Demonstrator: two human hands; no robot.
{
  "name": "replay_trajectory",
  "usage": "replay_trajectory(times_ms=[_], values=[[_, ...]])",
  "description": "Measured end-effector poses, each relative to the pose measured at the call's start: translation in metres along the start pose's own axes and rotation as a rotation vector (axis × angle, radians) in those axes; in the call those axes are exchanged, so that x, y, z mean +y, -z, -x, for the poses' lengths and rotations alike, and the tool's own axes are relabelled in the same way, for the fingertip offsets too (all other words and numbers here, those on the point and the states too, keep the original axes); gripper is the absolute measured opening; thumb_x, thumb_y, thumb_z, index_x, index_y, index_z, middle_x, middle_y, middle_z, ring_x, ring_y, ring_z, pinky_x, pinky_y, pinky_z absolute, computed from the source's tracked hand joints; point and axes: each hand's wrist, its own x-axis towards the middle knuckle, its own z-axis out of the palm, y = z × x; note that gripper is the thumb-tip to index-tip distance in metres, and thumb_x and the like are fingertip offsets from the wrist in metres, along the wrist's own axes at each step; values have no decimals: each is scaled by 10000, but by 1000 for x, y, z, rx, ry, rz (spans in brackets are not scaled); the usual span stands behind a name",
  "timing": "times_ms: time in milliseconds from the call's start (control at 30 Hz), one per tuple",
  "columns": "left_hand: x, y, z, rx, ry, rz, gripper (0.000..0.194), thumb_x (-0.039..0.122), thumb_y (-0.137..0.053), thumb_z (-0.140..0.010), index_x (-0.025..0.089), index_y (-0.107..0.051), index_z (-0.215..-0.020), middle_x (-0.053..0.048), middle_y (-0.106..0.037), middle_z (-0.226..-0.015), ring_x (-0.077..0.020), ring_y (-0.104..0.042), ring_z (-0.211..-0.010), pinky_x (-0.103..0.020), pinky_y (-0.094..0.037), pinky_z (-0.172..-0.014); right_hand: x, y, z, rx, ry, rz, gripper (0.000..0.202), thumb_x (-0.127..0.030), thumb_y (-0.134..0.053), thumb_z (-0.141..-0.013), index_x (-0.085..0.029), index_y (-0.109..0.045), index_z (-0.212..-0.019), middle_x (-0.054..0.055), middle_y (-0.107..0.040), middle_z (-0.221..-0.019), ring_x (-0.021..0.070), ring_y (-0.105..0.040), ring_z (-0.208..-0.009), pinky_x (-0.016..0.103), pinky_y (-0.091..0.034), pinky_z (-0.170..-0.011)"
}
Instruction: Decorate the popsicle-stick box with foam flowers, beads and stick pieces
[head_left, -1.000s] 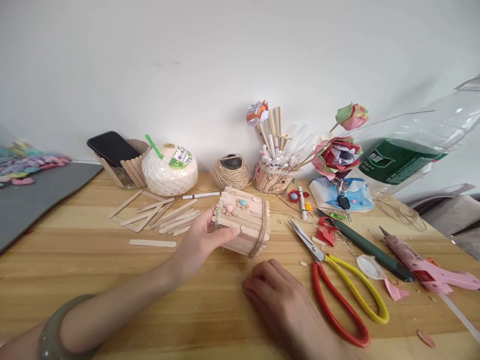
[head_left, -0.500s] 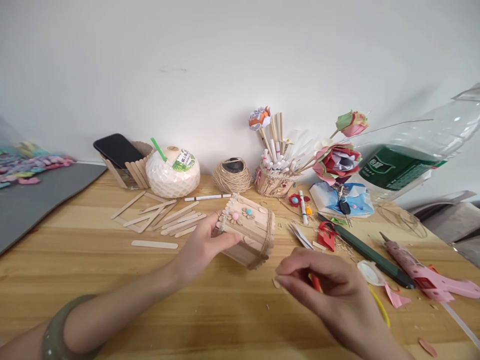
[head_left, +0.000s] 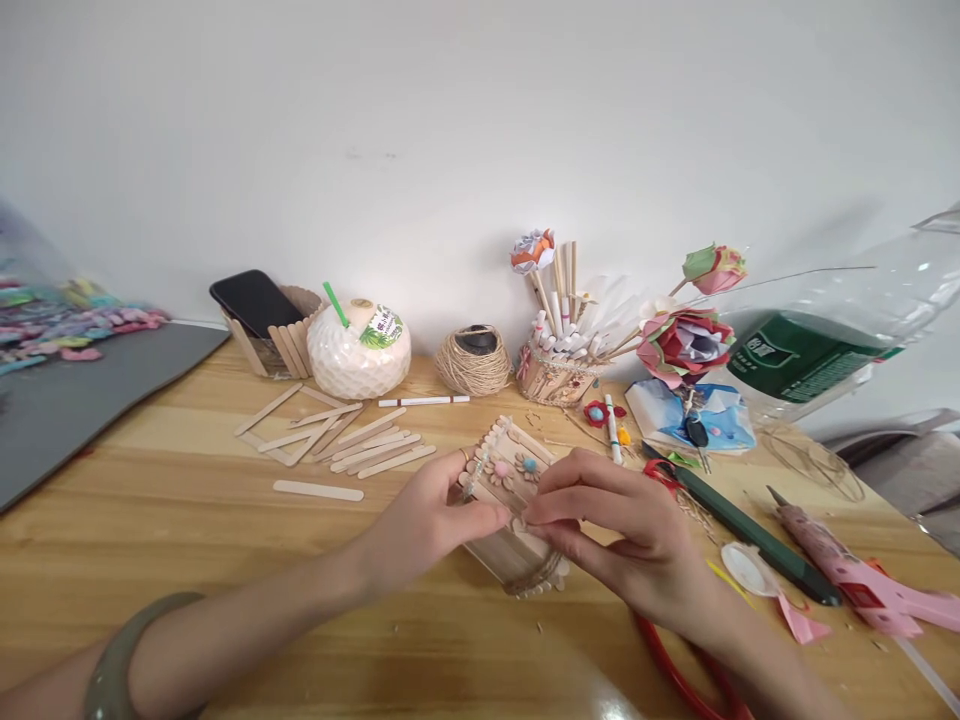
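Note:
My left hand (head_left: 431, 520) grips a small craft-stick box (head_left: 499, 562), tilted above the table, its thumb on the front panel. Twine goes round the box's lower end and a glittery trim round its upper end. A flower with a pink centre (head_left: 501, 470) and one with a blue centre (head_left: 530, 466) are on the panel. Closed in a pinch, my right hand (head_left: 637, 530) presses a small wooden petal, mostly hidden by the fingertips, to the panel below these flowers. Beneath the right wrist lie red-handled scissors (head_left: 667, 660).
Loose craft sticks (head_left: 375, 450) lie at left, before a white coconut (head_left: 360, 350) and a twine ball (head_left: 474, 360). A decorated stick holder (head_left: 555, 380) stands behind. To the right are a green cutter (head_left: 757, 530), a pink glue gun (head_left: 855, 570) and a large plastic bottle (head_left: 802, 340).
My right hand has moved left and up from over the table to the box, bringing the small wooden petal to the panel. The box appears slightly lower and further right in view.

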Motion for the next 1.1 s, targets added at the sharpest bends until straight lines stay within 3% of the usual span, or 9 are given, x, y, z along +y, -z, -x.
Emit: replay_trajectory(times_ms=[167,400,600,767,1100], values=[[2,0,-1,-8,-4,20,244,202,-606,-740,169,-615,-981,-25,-682,-963,-219,-587,-946,-298,-432,-809,-2,3,3,-14,-87,3,150,-87,-567,-799,-204,-653,-833,30,-600,-842,122,-596,-739,242,-520,-621],[4,-1,0,-7,-6,44,292,187,-591,-773,198,-598,-1064,-13,-693,-980,-197,-609,-933,-288,-459,-796,-15,-6,10,109,-159,113,132,-114,-561,-806,-207,-631,-867,16,-585,-788,117,-587,-673,223,-501,-573],[4,-7,4,26,-86,5,247,160,-550,-810,204,-593,-1050,-16,-684,-1026,-187,-604,-987,-276,-460,-832,-25,-15,11,212,-213,221,56,-132,-589,-788,-188,-588,-781,8,-555,-719,118,-554,-623,231,-472,-538],[5,-13,10,10,-110,-12,343,101,-490,-824,212,-535,-1145,-35,-645,-1143,-196,-570,-1081,-316,-429,-936,-26,-27,15,277,-178,336,168,-139,-596,-775,-183,-553,-932,41,-559,-810,138,-564,-662,256,-502,-549],[3,-11,11,51,-147,-107,326,120,-501,-825,220,-529,-1134,-33,-600,-1219,-215,-510,-1158,-328,-411,-965,-22,-29,17,322,-128,416,165,-90,-565,-793,-172,-580,-935,44,-569,-796,138,-571,-673,258,-502,-570]])
